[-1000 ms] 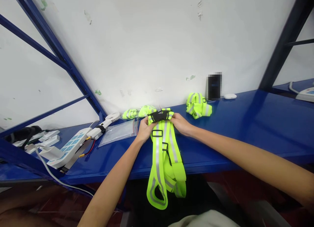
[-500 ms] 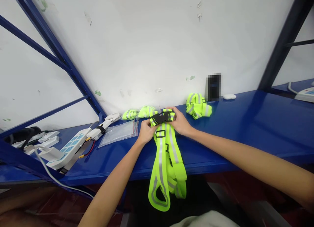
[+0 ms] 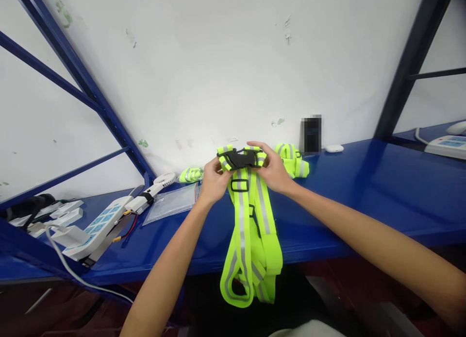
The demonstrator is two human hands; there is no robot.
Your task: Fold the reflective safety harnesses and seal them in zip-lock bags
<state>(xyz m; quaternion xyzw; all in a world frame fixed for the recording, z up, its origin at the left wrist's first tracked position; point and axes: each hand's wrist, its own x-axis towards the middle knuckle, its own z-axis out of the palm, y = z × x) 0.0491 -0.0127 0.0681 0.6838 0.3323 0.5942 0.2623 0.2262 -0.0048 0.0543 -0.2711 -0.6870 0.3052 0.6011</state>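
Between my two hands hangs a neon-yellow reflective vest made of elastic straps with grey stripes. Its black side-release buckle is at the top, and the two halves look joined. My left hand pinches the strap at the buckle's left end. At the right end, my right hand grips the strap with thumb and fingers. A black slider sits on the strap just below the buckle. Folded straps droop in loops past the table's front edge.
Another bundled reflective vest lies behind my right hand, and a bagged one by the wall. Left are a clear plastic bag, a white handheld fan and a power strip. A dark phone-like object leans on the wall beside a white case.
Both hands have raised the buckle and straps a little higher and closer to me. The view has shifted slightly, and my right hand now partly covers the bundled vest behind.
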